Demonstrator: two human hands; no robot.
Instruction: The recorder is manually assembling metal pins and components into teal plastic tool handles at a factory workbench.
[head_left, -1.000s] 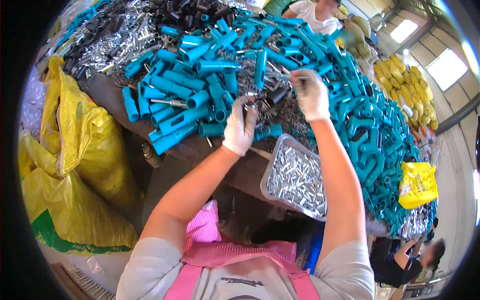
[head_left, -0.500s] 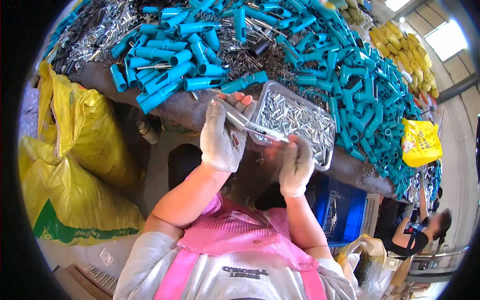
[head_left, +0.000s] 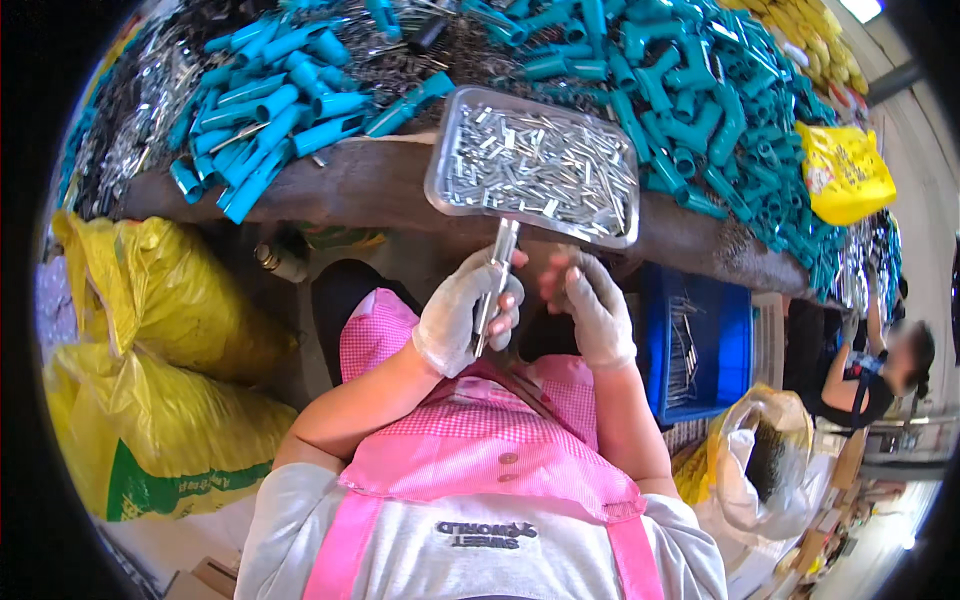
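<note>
left hand (head_left: 468, 312) at frame centre, gloved fingers clenched round metal rod (head_left: 496, 282). right hand (head_left: 592, 308) just beside, fingers curled, grip unclear. tray of metal pins (head_left: 438, 170) just above.

Shiny metal rod (head_left: 497, 285) in the cloth-gloved left hand (head_left: 462, 312); glossy metal tray (head_left: 440, 170) on rough wood bench (head_left: 350, 185).

Pretty bright daylight overall, coming from the far right where a white window patch (head_left: 865, 8) blows out. The shiny rectangular metal tray of small silver tubes (head_left: 450, 150) throws glare, and the space under the brown wooden bench edge (head_left: 370, 185) sits in shadow. Heavy fisheye bending, black vignette round the rim, and the far right edge goes soft and smeary.
</note>
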